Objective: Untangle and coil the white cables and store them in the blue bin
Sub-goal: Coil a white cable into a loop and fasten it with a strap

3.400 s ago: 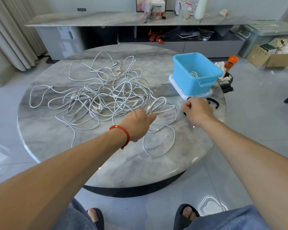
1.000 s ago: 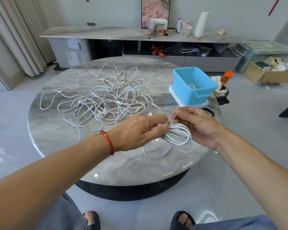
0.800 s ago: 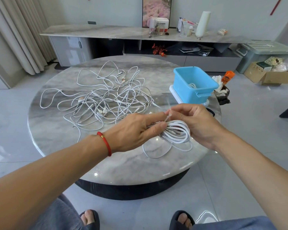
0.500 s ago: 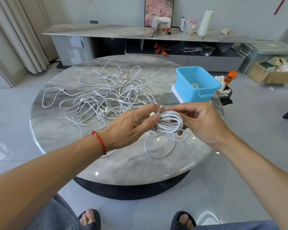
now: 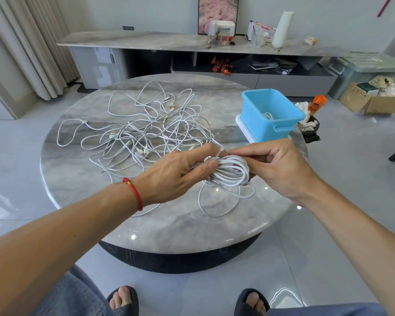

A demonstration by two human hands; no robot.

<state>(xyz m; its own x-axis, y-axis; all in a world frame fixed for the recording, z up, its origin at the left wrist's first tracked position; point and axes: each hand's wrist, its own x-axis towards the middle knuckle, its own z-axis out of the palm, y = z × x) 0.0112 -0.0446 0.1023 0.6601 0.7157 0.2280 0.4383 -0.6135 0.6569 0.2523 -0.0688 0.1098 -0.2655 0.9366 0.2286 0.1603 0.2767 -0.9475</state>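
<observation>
Now: left hand [image 5: 178, 171] pinches coil [image 5: 232, 173], frame centre; right hand [image 5: 281, 165] pinches loose end. Wrap tail snugly, then bin [image 5: 271, 115] upper right.

The left hand [image 5: 178, 173] now holds a gathered coil of white cable [image 5: 232, 173] lifted off the counter [image 5: 169, 220], and the right hand [image 5: 281, 166] has left the counter to pinch its end.
</observation>
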